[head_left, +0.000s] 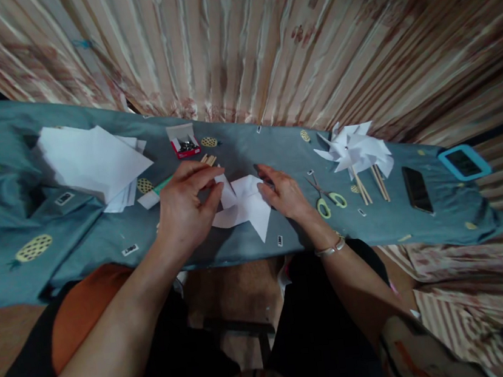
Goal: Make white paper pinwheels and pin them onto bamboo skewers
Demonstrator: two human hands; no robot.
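Observation:
A white sheet of paper [253, 203], cut and partly folded into a pinwheel shape, is between my two hands above the blue-green cloth. My left hand [189, 202] pinches a raised flap at its left side with thumb and forefinger. On the opposite side, my right hand [285, 193] has its thumb on the paper's right edge, fingers curved around it. Just beyond my left hand are several thin wooden sticks [209, 159] and a green and white strip [160, 187], both partly covered by the hand.
A stack of white paper [92, 162] lies at left. An open red-and-white box [184, 141] holds small metal pieces. Scissors [323, 195] with green handles lie right of my hand, then finished paper pinwheels [354, 145] on sticks, a dark phone [417, 189] and a blue-framed device [465, 162].

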